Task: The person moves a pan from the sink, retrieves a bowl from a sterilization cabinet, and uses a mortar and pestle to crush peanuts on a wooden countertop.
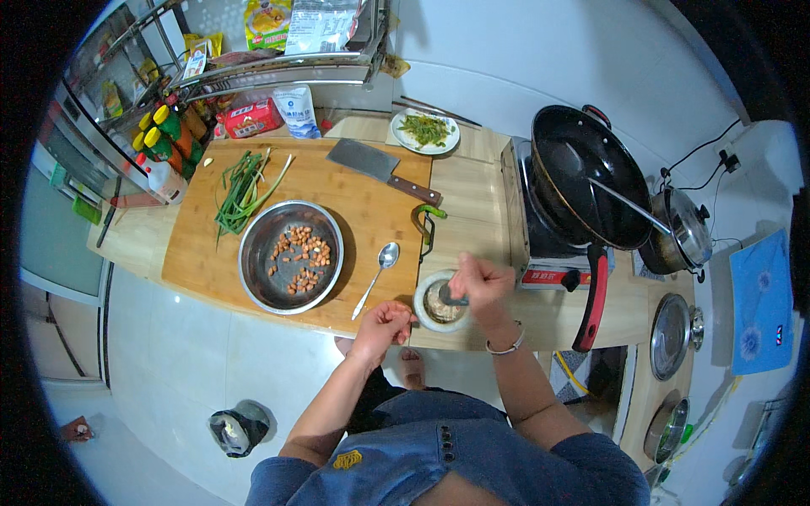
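Observation:
My right hand (pixel 482 284) is closed around a dark pestle (pixel 453 296), whose end is down inside a round stone mortar (pixel 423 311) holding crushed food. Against or just beside the mortar's left rim is my left hand (pixel 387 324), fingers curled; whether it touches the rim I cannot tell. A metal spoon (pixel 381 269) lies on the wooden cutting board (pixel 202 209). Left of it stands a steel bowl (pixel 243 278) with peanuts (pixel 310 250). Scallions (pixel 243 196), a cleaver (pixel 367 161) and green peppers (pixel 423 226) rest farther back.
A black wok (pixel 563 183) with a ladle tilts on the gas stove (pixel 544 278), its red-black handle (pixel 590 303) reaching towards the counter's front edge. Behind the board are a plate of green food (pixel 425 131) and sauce bottles (pixel 166 136). A lidded pot (pixel 671 228) stands at right.

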### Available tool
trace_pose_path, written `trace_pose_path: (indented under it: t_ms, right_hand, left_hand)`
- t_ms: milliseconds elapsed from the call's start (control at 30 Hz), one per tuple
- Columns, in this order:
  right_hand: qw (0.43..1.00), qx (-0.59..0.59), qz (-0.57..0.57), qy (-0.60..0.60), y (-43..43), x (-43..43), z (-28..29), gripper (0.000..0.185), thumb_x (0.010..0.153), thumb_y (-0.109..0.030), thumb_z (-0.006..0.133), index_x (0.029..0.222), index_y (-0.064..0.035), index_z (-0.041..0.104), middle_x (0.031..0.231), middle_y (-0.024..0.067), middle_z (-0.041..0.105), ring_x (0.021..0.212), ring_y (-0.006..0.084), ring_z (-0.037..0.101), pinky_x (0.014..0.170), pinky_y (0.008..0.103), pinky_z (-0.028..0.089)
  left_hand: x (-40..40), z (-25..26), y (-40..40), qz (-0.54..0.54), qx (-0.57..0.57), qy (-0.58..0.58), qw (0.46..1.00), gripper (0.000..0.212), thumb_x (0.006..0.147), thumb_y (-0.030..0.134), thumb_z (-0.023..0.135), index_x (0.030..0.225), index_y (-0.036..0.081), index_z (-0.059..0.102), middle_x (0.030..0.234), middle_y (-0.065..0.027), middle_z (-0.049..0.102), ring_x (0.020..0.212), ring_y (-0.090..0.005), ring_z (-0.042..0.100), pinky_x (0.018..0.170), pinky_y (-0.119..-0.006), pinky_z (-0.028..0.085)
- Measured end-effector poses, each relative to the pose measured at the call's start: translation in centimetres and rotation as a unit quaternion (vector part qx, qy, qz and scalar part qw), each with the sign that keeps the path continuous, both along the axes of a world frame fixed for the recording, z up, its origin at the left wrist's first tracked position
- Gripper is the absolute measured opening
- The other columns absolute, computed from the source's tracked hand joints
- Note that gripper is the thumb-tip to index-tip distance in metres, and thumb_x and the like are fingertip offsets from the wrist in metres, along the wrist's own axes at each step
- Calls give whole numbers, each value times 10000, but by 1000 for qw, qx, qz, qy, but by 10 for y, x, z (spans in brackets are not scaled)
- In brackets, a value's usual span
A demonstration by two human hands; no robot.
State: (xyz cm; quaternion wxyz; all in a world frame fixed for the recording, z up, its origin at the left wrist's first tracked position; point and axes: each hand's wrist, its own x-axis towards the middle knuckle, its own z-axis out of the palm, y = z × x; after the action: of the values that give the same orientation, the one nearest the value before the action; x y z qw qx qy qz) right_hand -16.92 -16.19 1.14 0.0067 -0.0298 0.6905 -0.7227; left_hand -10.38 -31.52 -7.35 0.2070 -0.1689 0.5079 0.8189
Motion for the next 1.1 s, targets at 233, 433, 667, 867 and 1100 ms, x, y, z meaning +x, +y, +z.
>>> trace_pose_path:
  t_ms: [233,433,667,867,1100]
  right_hand:
    - [995,94,20,-6,-2,1,-54,391,799,-178,510,440,-25,478,401,-10,446,383,55,395,375,215,316]
    - [1000,-15,-2,11,-1,4,8,401,817,-122,471,428,-34,433,418,19,453,376,78,410,405,219,350]
    - [993,108,40,-4,-1,1,-51,387,809,-179,492,466,0,482,423,2,464,395,54,409,399,211,337]
    - [1000,0,0,28,-4,3,-11,388,827,-109,450,449,-24,458,430,45,471,390,91,432,404,224,364]
    - [998,48,-29,-7,14,-9,-68,402,833,-159,452,453,-29,431,422,45,461,385,105,443,425,251,393]
  left_hand:
    - [0,12,7,-3,-17,0,1000,69,787,107,528,812,47,506,588,-7,511,460,-71,445,431,-180,364]
    - [2,9,0,29,-21,1,999,64,780,95,535,806,44,506,555,3,489,448,-61,428,418,-172,344]
    - [0,13,8,3,-25,16,1000,68,771,81,543,799,40,497,590,-13,505,475,-89,450,437,-198,370]
    - [2,9,0,7,-34,15,999,84,770,96,551,796,36,498,590,-5,504,475,-77,456,441,-194,381]
    - [-7,17,14,-19,-65,37,997,84,770,98,546,804,27,517,576,8,492,464,-46,436,402,-166,341]
